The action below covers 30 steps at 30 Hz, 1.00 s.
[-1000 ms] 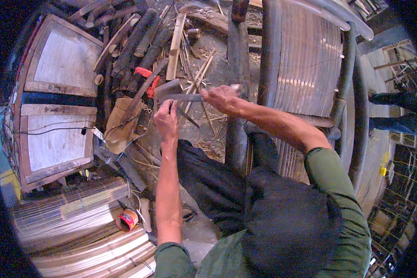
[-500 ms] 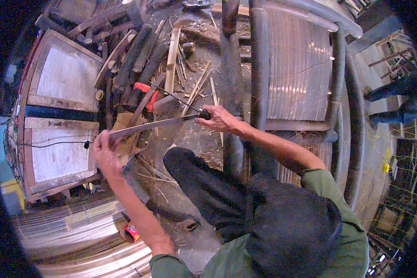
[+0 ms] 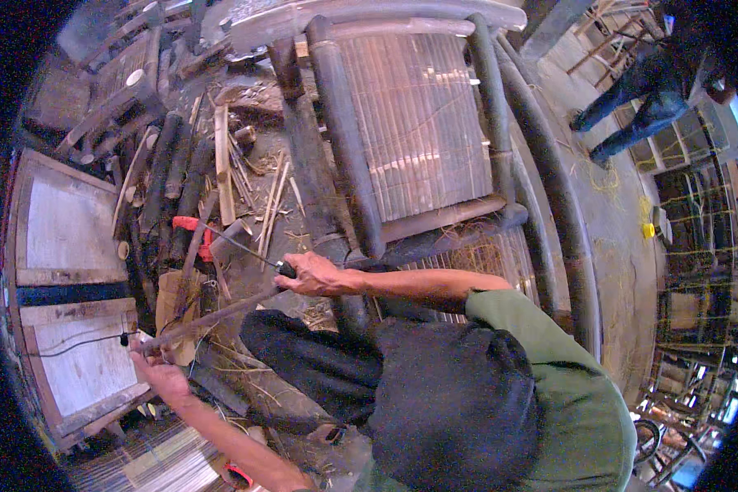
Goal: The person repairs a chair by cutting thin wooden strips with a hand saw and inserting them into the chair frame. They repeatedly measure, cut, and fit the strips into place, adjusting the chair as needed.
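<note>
Strip (image 3: 221,315) between left fingers (image 3: 144,365), right fingers (image 3: 290,284), wider apart than a second ago

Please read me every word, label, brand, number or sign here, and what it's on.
No text can be read.
Red container at the lower edge: mostly cut off; any print too blurred to read.
Long strip: no readable marks.
White panels: none readable.

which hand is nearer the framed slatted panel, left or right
Right. The right hand is below and left of the slatted panel in the picture, apart from it; the left hand is farther off, lower left.
</note>
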### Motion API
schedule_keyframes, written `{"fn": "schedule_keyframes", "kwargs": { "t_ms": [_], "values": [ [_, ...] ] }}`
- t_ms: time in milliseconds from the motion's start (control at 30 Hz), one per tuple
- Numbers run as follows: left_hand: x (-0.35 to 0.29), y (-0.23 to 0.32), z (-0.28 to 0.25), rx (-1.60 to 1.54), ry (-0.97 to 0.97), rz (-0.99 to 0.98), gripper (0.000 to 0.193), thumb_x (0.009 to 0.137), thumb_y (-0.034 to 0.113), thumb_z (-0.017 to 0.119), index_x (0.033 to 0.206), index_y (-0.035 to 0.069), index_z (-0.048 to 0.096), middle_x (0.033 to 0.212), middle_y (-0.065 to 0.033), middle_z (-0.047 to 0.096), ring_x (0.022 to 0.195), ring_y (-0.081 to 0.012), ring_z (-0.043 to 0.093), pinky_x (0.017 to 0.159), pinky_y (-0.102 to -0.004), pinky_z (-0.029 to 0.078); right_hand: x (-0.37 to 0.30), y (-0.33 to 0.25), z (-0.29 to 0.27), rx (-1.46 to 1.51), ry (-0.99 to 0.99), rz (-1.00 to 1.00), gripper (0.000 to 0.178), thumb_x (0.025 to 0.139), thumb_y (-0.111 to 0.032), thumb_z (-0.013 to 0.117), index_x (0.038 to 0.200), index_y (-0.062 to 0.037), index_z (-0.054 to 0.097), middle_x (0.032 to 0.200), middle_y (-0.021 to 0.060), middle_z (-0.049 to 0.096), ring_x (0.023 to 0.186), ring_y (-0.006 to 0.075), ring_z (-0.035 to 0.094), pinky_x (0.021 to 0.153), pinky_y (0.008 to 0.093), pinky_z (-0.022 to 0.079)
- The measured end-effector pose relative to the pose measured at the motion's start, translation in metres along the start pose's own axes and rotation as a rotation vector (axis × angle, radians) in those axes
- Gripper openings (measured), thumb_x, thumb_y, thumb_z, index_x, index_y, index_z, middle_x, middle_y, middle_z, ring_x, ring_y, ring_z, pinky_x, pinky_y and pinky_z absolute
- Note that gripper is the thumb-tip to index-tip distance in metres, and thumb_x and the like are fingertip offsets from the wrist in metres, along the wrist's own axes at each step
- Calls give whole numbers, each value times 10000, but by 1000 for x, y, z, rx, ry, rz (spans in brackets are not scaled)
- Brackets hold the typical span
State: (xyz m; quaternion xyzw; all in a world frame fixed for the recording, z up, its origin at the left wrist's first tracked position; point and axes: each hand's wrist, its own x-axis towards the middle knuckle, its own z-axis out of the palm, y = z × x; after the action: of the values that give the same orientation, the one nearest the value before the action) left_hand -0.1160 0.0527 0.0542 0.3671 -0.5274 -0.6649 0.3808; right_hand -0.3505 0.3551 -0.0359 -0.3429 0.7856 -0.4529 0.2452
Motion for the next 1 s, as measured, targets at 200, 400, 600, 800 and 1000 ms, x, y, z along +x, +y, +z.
{"fn": "schedule_keyframes", "kwargs": {
  "t_ms": [200, 400, 600, 800, 1000],
  "values": [
    [-108, -106, 127, 3, -325, -161, 386, 1001, 329, 495, 1227, 17, 490, 991, -61, 581, 932, -184, 565, 913, -358, 457, -3, -26, 3, 31, -24, 71, 424, 854, -443, 649, 965, -37, 601, 770, 204, 655, 732, 381, 642, 652, 468, 494],
    [-81, -88, 123, 112, -41, -8, 310, 995, 299, 517, 1109, 13, 544, 718, -8, 491, 648, -131, 518, 724, -348, 517, -4, -16, -20, -35, 7, -157, 354, 855, -348, 685, 1060, -78, 580, 873, 167, 678, 803, 314, 676, 696, 408, 519],
    [-97, -50, 96, -68, -139, -303, 321, 980, 159, 525, 1278, 38, 529, 646, 44, 388, 474, -53, 369, 499, -267, 453, 2, -32, -92, -310, 62, -254, 487, 756, -160, 706, 1200, -133, 506, 766, 127, 637, 715, 324, 653, 638, 427, 510],
    [-146, -46, 136, 70, -314, -373, 363, 965, 132, 549, 1319, 51, 533, 697, 40, 453, 487, -38, 403, 473, -240, 437, 25, -43, -115, -662, 11, -485, 336, 749, -220, 714, 1055, -145, 595, 781, 74, 667, 703, 299, 668, 570, 420, 505],
    [-172, -43, 159, 375, -129, -352, 245, 950, 110, 564, 1175, 15, 593, 778, 17, 507, 547, -55, 458, 463, -227, 417, 11, -81, -70, -721, -306, -476, 135, 755, -249, 643, 801, -134, 590, 578, 92, 603, 537, 328, 633, 475, 507, 438]
  ]
}}
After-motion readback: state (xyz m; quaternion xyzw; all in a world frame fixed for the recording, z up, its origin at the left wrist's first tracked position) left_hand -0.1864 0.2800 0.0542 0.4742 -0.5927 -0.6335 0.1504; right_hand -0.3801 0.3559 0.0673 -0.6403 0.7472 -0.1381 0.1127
